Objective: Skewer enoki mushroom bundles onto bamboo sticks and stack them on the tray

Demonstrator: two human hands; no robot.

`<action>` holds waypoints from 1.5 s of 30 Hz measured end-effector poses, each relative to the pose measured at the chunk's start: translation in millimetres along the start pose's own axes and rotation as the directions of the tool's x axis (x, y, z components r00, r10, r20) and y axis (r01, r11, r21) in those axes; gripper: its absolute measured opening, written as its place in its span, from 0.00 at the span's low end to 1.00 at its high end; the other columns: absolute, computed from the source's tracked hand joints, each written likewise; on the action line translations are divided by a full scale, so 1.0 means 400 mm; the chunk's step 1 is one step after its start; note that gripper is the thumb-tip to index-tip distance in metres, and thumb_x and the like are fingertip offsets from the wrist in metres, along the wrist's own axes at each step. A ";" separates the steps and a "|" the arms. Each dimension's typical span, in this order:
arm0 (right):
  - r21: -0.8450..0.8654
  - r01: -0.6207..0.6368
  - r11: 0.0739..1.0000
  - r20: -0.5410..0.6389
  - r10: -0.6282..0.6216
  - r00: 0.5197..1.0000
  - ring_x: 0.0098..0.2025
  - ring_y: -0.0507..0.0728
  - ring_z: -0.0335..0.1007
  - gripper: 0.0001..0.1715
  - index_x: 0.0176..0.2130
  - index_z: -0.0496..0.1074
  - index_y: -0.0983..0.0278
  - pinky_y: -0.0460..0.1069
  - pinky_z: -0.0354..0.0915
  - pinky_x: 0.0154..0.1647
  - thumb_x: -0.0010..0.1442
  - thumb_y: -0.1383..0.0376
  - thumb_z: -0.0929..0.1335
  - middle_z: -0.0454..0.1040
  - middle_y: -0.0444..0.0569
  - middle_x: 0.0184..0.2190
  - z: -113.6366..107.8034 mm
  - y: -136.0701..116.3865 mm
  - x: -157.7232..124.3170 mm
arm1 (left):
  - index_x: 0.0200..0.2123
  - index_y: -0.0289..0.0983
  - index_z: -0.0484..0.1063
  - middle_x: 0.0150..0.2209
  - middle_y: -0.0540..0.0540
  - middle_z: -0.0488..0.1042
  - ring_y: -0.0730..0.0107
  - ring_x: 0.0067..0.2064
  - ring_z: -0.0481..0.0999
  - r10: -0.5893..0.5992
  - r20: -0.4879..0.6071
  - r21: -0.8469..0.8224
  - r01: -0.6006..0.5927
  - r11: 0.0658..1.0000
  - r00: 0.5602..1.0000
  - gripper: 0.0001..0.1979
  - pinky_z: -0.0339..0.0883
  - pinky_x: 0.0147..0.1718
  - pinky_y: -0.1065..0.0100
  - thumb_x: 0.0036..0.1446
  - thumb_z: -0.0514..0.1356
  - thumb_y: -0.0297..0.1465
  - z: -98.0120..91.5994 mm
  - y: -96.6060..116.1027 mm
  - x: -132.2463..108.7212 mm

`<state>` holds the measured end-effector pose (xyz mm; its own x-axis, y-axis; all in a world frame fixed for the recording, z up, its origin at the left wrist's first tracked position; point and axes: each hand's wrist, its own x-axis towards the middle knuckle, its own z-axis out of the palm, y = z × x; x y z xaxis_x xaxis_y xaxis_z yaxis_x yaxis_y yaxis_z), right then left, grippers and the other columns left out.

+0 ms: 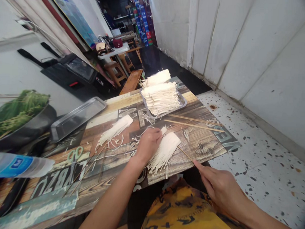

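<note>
A flat bunch of enoki mushrooms (167, 150) lies near the table's front edge, its cut base toward the upper right. My right hand (216, 180) is closed on a thin wooden skewer (185, 153), whose far end meets the side of that bunch. On the bunch's left, my left hand (149, 143) has its fingers pinched together at a small cluster of enoki mushrooms (163, 130). Another flat enoki bunch (116, 130), with skewers running from its stems, rests farther left. Beyond my hands, a clear plastic tray (184, 101) is piled with skewered enoki bunches (161, 96).
Loose skewers (194, 123) lie right of the piled tray. On the left are a second plastic tray (78, 120), a metal bowl of green vegetables (24, 121), a water bottle (20, 165), scissors (74, 158) and a black-handled tool (13, 196). A wooden bench (132, 82) stands behind the table.
</note>
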<state>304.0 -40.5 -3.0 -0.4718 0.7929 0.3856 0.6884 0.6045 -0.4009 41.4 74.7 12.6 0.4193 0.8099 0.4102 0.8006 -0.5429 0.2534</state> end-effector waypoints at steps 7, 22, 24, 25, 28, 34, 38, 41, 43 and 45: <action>-0.170 0.016 0.985 -0.031 -0.022 0.999 0.20 0.53 0.69 0.22 0.53 0.68 0.76 0.47 0.63 0.19 0.64 0.75 0.57 0.73 0.46 0.23 0.000 -0.026 0.015 | 0.27 0.37 0.76 0.33 0.45 0.78 0.66 0.38 0.74 -0.012 0.033 0.000 0.012 1.000 0.999 0.12 0.68 0.39 0.66 0.61 0.56 0.26 -0.008 -0.002 0.003; -0.274 0.072 0.959 0.002 -0.074 0.997 0.21 0.54 0.68 0.24 0.53 0.67 0.77 0.48 0.61 0.19 0.60 0.77 0.56 0.74 0.48 0.25 -0.001 -0.021 0.041 | 0.23 0.37 0.72 0.29 0.45 0.76 0.66 0.36 0.75 0.034 0.081 -0.034 -0.031 0.999 0.996 0.15 0.69 0.38 0.66 0.60 0.53 0.22 -0.024 -0.003 0.011; -0.275 0.080 0.958 0.027 -0.075 0.997 0.21 0.54 0.68 0.26 0.54 0.67 0.77 0.48 0.62 0.20 0.57 0.78 0.57 0.75 0.50 0.25 0.002 -0.014 0.047 | 0.22 0.37 0.70 0.28 0.46 0.76 0.66 0.36 0.75 0.045 0.095 -0.045 -0.041 0.998 0.994 0.15 0.69 0.39 0.66 0.59 0.54 0.22 -0.029 -0.008 0.013; -0.276 0.086 0.957 0.041 -0.077 0.996 0.21 0.54 0.69 0.27 0.54 0.67 0.77 0.47 0.63 0.21 0.56 0.78 0.57 0.75 0.50 0.25 0.005 -0.010 0.050 | 0.21 0.38 0.70 0.28 0.46 0.76 0.66 0.36 0.76 0.051 0.098 -0.051 -0.046 0.998 0.994 0.15 0.69 0.39 0.66 0.59 0.54 0.22 -0.030 -0.010 0.014; -0.280 0.071 0.957 0.055 -0.058 0.997 0.22 0.54 0.69 0.27 0.53 0.69 0.74 0.46 0.64 0.22 0.56 0.78 0.57 0.76 0.50 0.25 0.016 0.005 0.060 | 0.21 0.38 0.69 0.29 0.46 0.76 0.66 0.36 0.76 0.068 0.106 -0.063 -0.061 0.996 0.992 0.15 0.69 0.39 0.66 0.59 0.54 0.22 -0.030 -0.015 0.015; -0.236 -0.008 0.972 0.067 0.025 0.997 0.24 0.52 0.70 0.27 0.54 0.70 0.68 0.44 0.65 0.26 0.57 0.76 0.60 0.77 0.50 0.25 0.032 0.012 0.083 | 0.27 0.37 0.75 0.34 0.44 0.79 0.65 0.40 0.78 0.038 0.113 -0.042 -0.033 0.999 0.993 0.13 0.71 0.42 0.64 0.60 0.53 0.24 -0.026 -0.020 0.013; -0.141 -0.036 0.989 0.023 0.039 0.999 0.25 0.53 0.72 0.26 0.55 0.70 0.66 0.44 0.66 0.27 0.60 0.74 0.59 0.77 0.49 0.26 0.032 0.005 0.089 | 0.41 0.35 0.76 0.43 0.40 0.79 0.61 0.46 0.78 -0.085 -0.060 -0.012 0.085 0.996 0.995 0.13 0.71 0.47 0.59 0.62 0.52 0.28 -0.065 -0.038 -0.004; -0.074 -0.029 0.997 -0.063 0.024 0.998 0.25 0.54 0.73 0.25 0.55 0.70 0.65 0.45 0.69 0.28 0.61 0.73 0.59 0.78 0.49 0.26 0.028 -0.006 0.086 | 0.48 0.36 0.73 0.48 0.39 0.77 0.58 0.52 0.76 -0.210 -0.149 -0.019 0.210 0.978 0.966 0.16 0.68 0.53 0.54 0.63 0.52 0.35 -0.104 -0.041 -0.033; -0.033 0.018 0.999 -0.130 -0.022 0.991 0.25 0.53 0.73 0.24 0.55 0.68 0.65 0.46 0.69 0.29 0.62 0.73 0.58 0.78 0.49 0.27 0.020 -0.018 0.087 | 0.55 0.37 0.68 0.54 0.37 0.73 0.54 0.56 0.72 -0.249 -0.110 -0.027 0.248 0.968 0.962 0.23 0.66 0.54 0.51 0.60 0.56 0.41 -0.118 -0.025 -0.054; -0.004 0.086 0.996 -0.193 -0.085 0.978 0.25 0.53 0.73 0.24 0.56 0.66 0.66 0.45 0.69 0.29 0.63 0.74 0.58 0.79 0.49 0.29 0.007 -0.034 0.092 | 0.63 0.36 0.57 0.60 0.34 0.67 0.50 0.60 0.67 -0.282 -0.062 -0.047 0.280 0.959 0.957 0.36 0.63 0.56 0.49 0.56 0.60 0.45 -0.122 0.002 -0.071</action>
<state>275.7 -19.2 14.6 -0.4139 0.7089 0.5711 0.6476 0.6702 -0.3625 9.3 40.4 43.7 0.1490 0.9149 0.3753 0.8649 -0.3046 0.3991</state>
